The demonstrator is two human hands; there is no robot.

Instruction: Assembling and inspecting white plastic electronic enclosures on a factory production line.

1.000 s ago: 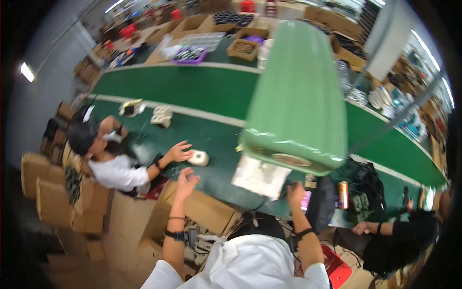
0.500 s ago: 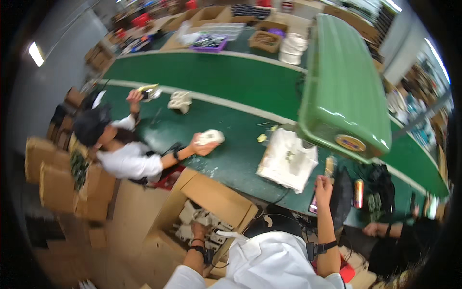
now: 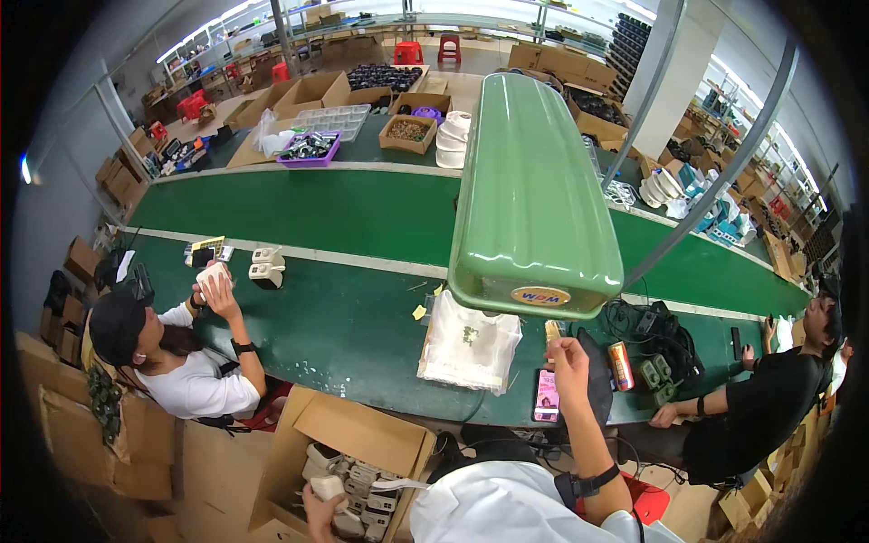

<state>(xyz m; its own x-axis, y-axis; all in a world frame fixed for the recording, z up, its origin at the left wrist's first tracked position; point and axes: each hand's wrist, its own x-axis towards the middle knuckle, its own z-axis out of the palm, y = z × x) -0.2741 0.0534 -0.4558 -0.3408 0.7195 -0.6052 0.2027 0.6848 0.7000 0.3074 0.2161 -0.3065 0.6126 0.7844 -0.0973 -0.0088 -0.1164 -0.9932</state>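
Head view looks down on a long green work table (image 3: 362, 335) with a green conveyor belt (image 3: 317, 213) running behind it. Low in the frame, the person's left hand (image 3: 321, 500) reaches into an open cardboard box (image 3: 362, 439) at the table's near edge and closes on a white plug adapter (image 3: 328, 488) — one of many white pieces packed in the box. The right hand (image 3: 568, 355) is raised over the table's near side with its fingers curled; whether it grips anything cannot be told from here. Just left of that hand a phone (image 3: 546, 395) lies flat with its screen lit, and further left sits a clear plastic bag (image 3: 471, 342) spread on the table. A big green lamp hood (image 3: 534, 190) hangs above the table and hides part of the belt.

On the left, a co-worker in a dark cap and white shirt (image 3: 195, 385) holds a white adapter (image 3: 214, 274) up in both hands; two more white adapters (image 3: 265, 267) stand on the table just beside that. On the right, another person in a black shirt (image 3: 765, 412) leans on the table's end — near a tangle of black cables (image 3: 656, 330) and an orange can (image 3: 622, 366).
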